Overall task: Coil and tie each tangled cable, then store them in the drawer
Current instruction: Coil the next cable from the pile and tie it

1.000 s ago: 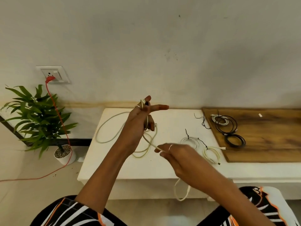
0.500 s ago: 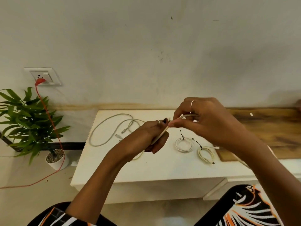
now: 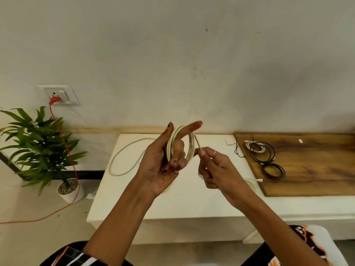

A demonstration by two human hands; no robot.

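A cream-white cable [image 3: 190,148] is wound in several loops around the fingers of my left hand [image 3: 165,162], which is raised palm toward me above the white table [image 3: 182,202]. My right hand [image 3: 213,169] pinches the cable's free strand just right of the coil. The rest of that cable [image 3: 123,160] trails in a loose loop on the table's left part. Two coiled black cables [image 3: 272,169] and a coiled white one [image 3: 254,147] lie on the wooden board [image 3: 317,166]. Another white coil [image 3: 251,182] is partly hidden behind my right wrist.
Thin black ties [image 3: 235,148] lie by the board's left edge. A potted plant [image 3: 44,150] stands on the floor at the left. An orange cord [image 3: 63,150] runs from the wall socket [image 3: 57,94] down across the floor. The drawer is out of sight.
My left hand has turned palm toward me with the cable wound around its fingers. My right hand has dropped lower and to the right, still pinching the strand.
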